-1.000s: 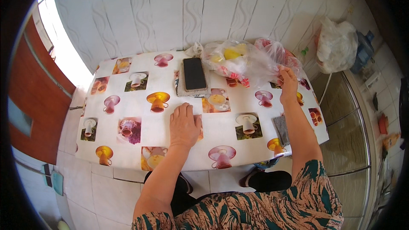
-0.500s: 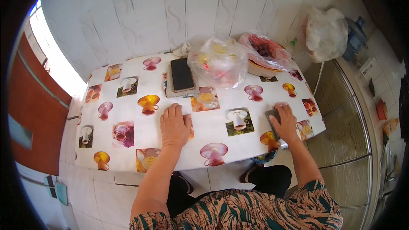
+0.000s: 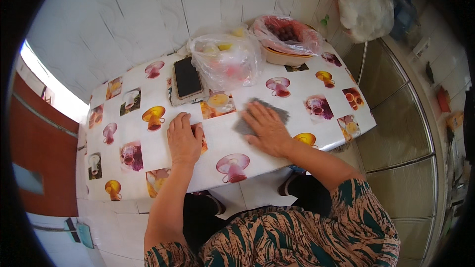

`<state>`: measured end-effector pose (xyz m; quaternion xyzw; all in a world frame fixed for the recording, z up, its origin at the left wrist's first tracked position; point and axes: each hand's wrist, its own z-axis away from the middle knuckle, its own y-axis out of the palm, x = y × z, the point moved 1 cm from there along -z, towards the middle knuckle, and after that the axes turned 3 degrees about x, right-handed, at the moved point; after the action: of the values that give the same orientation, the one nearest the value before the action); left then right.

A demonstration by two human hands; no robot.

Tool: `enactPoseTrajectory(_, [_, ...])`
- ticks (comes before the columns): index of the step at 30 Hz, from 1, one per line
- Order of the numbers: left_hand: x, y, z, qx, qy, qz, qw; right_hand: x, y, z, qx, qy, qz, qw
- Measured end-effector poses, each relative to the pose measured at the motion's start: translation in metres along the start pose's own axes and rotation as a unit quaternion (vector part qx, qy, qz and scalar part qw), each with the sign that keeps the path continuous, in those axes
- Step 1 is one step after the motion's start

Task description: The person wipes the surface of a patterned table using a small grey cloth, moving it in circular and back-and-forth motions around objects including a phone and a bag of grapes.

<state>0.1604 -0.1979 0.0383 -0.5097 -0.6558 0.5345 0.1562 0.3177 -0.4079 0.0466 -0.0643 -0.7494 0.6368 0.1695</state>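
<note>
My right hand point(image 3: 269, 131) presses a grey cloth point(image 3: 280, 114) flat against the table, its fingers spread over the top. The cloth's edges show past the fingertips and on either side; its middle is hidden under the palm. My left hand point(image 3: 184, 141) lies on the patterned tablecloth point(image 3: 220, 141) with fingers stretched out and nothing in it. Beyond the two hands, a dark-screened phone point(image 3: 189, 77) rests on a pale folded cloth point(image 3: 179, 100).
Beside the phone sits a clear plastic bag point(image 3: 227, 64) with yellow and red things inside. A bowl point(image 3: 289, 60) lined with a reddish bag of grapes point(image 3: 287, 32) stands near the wall. Another bag point(image 3: 365, 12) hangs at the right, above a panelled cabinet point(image 3: 401, 168).
My right hand has swept the grey cloth leftward from the table's right side to the middle. My left hand stays flat on the table. The whole view has shifted somewhat.
</note>
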Motion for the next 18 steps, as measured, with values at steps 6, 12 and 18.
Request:
enactPoseTrajectory(6, [-0.001,-0.006,-0.001,0.004,0.016,-0.010,1.000,-0.008,0.021,-0.083,-0.037,-0.066,-0.012,0.997])
enactPoseTrajectory(12, [-0.003,-0.006,-0.005,0.003,0.019,-0.002,1.000,-0.067,0.005,-0.109,0.028,0.088,0.010,0.996])
enactPoseTrajectory(18, [-0.001,-0.005,-0.003,-0.008,0.030,-0.011,0.999,-0.161,-0.011,-0.031,-0.067,0.179,0.004,0.982])
